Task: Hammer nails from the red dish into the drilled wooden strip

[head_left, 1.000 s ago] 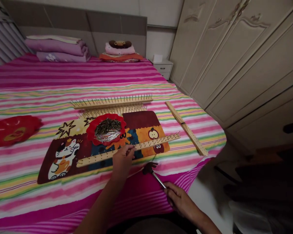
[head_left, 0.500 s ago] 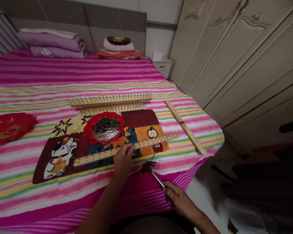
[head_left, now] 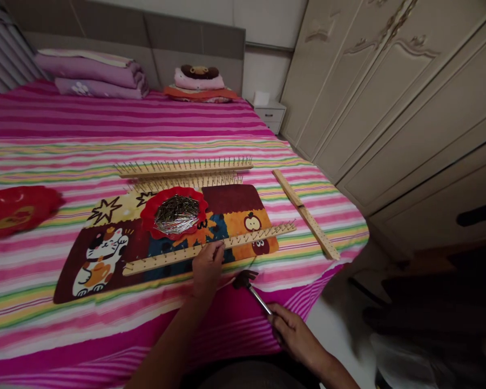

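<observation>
Claw hammer (head_left: 256, 294) gripped in R hand (head_left: 291, 329); L hand (head_left: 208, 268) set at mid-length of front wood strip (head_left: 157, 262).

Hammer handle is wrapped by the R hand; head is held low, just off near edge of cartoon-print mat (head_left: 233, 198). Thumb & fingertips of L hand are drawn tog. at front wood strip; whether anything is pinched btwn them cannot be told. Strip is laid aslant across near half of mat, R end past mat edge, w/ row of nails (head_left: 265, 233) along it, several tilted. Red scalloped bowl (head_left: 148, 217), heaped w/ loose nails (head_left: 178, 214), is set on mat behind strip. Two nail-studded rear strips (head_left: 186, 169) are lined up beyond bowl. Hole-dotted strip (head_left: 316, 232) is laid to R, well apart. Red dish (head_left: 36, 202) is seen at L, on striped bedsheet (head_left: 24, 270).
</observation>
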A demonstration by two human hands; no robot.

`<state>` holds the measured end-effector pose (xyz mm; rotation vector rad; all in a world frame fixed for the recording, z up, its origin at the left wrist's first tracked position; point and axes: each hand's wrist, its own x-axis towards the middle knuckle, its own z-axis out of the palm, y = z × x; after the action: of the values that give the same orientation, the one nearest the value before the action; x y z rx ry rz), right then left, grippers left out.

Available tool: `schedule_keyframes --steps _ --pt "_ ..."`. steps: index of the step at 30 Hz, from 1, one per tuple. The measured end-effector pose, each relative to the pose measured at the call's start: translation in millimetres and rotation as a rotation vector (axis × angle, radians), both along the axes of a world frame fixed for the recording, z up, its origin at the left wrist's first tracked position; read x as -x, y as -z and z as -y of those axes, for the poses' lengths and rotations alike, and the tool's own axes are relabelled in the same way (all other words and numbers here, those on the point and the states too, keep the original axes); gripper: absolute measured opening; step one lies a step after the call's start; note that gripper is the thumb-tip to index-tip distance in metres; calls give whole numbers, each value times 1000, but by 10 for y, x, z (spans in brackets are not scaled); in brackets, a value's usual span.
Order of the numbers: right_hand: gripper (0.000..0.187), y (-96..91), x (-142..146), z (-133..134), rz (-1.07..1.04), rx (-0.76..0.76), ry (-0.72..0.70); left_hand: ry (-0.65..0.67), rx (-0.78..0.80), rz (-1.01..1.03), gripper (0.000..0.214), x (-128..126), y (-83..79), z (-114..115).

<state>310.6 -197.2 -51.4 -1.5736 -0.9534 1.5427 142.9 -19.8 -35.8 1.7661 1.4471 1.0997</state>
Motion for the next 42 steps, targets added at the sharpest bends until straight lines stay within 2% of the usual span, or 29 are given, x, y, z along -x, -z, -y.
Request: schedule_keyframes --steps 3,6,12,15,18,21,24,28,31,34,37,39,42 --pt "28 -159 29 2 33 -68 -25 9 -150 -70 19 -6 7 8" --pt "30 -407 71 -55 91 -158 -7 13 -231 -101 18 -12 14 17" --pt "39 -916 149 -415 334 -307 -2 32 -304 -125 17 -8 54 28" --pt "37 -1040 176 -573 430 -367 -64 41 -313 -120 16 2 70 36" --pt "35 -1064 171 -585 452 -331 -133 48 -312 -114 16 7 74 33" --pt "39 -1035 134 -461 457 -308 -134 42 -320 -106 16 0 72 23" --pt "43 -920 92 -291 399 -279 -117 31 -342 -92 15 -9 74 31" --pt "43 -531 48 -110 283 -220 -131 47 -360 -102 14 43 29 94" --pt "41 -169 14 -31 300 -172 -88 23 -348 -155 16 198 -148 77" --pt "40 54 -4 -6 317 -136 -37 -69 -256 -318 16 460 -456 -130" --pt "40 103 6 -20 256 -106 -22 -159 -147 -568 18 741 -727 -499" --pt "40 103 19 -34 204 -76 -4 -124 -32 -738 18 872 -803 -745" --pt "40 133 33 -44 149 -38 28 -29 124 -867 16 923 -769 -1003"
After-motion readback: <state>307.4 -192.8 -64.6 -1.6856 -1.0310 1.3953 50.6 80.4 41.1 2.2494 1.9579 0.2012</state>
